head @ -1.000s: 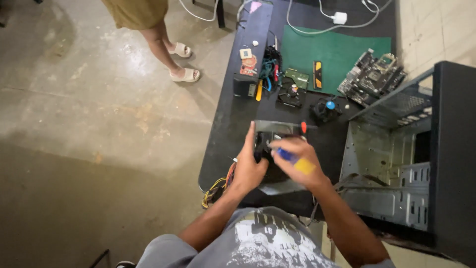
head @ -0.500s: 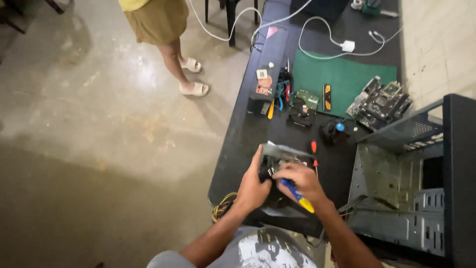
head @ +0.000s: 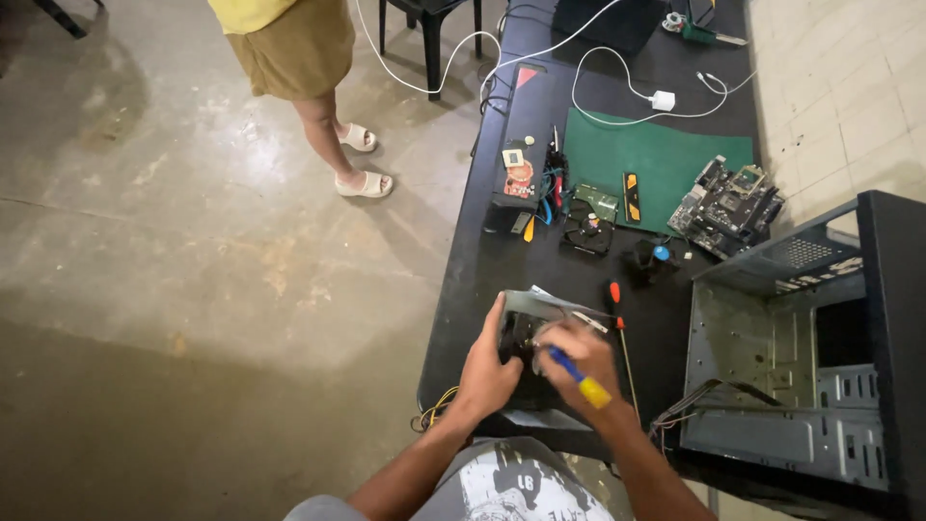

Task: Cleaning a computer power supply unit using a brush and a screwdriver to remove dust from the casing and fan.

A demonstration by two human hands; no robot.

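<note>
Our left hand (head: 487, 371) grips the boxy metal power supply (head: 529, 333) by its side; right hand (head: 577, 362) grips a screwdriver (head: 579, 379) above it. We judge it heavy, rigid, sharp-edged.

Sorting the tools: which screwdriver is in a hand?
The blue-and-yellow-handled screwdriver, gripped by the right hand over the grey box. The red-handled screwdriver lies untouched on the table beside it.

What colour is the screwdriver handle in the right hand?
Blue and yellow screwdriver, in the head view.

Even, fairly bright light; glare patch on the concrete floor (head: 260, 164); soft shadows; sharp focus, slight wide-angle edge distortion.
</note>
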